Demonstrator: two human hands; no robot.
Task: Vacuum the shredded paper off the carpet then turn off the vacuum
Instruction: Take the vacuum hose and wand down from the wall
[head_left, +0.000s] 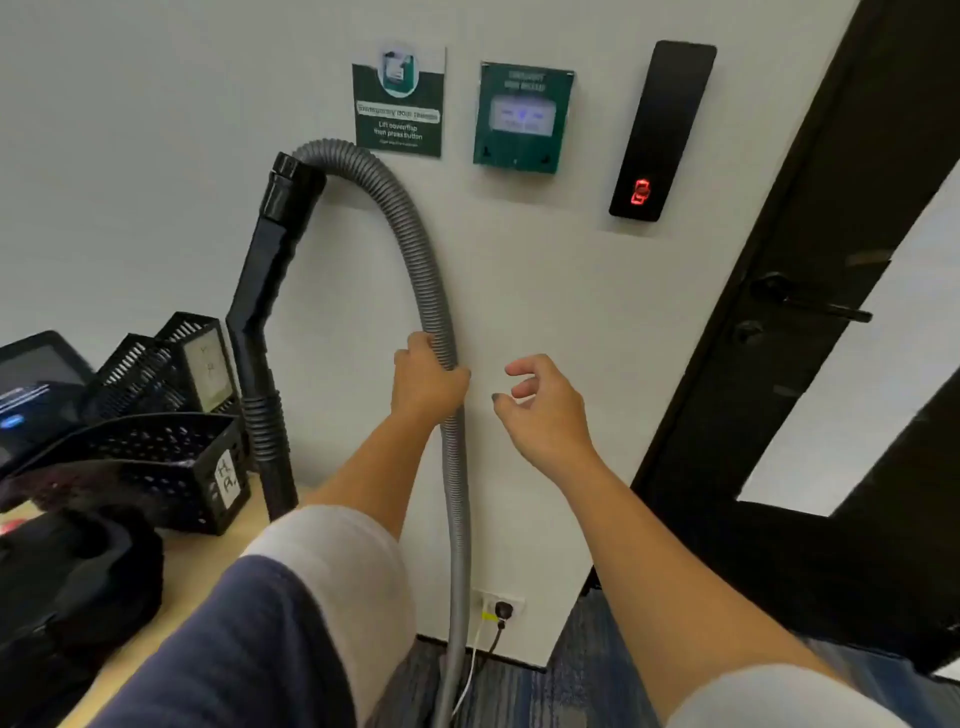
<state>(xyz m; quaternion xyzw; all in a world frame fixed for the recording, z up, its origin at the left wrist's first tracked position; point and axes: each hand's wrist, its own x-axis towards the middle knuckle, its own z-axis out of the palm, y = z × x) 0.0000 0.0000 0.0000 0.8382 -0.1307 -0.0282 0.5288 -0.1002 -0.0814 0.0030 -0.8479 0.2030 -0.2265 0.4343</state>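
**A:** Where is the hose?

**B:** The hose (415, 249) runs up the wall from the carpet (519, 691). It loops over at the top and joins the black wand (260, 291), which stands against the wall at the far edge of the table (202, 556).

**A:** And the hands?

**B:** The left hand (428, 382) grips the hose about midway up, fingers wrapped round it. The right hand (548, 415) hovers just beside it, clear of the hose, fingers loosely curled and holding nothing.

**A:** What else is near?

**B:** Black baskets (156, 457) sit on the table left of the wand. Low on the wall, a socket (501, 608) with a plug in it is just right of the hose. A dark door (810, 312) stands to the right, and a reader (660, 130) with a red light is on the wall beside it.
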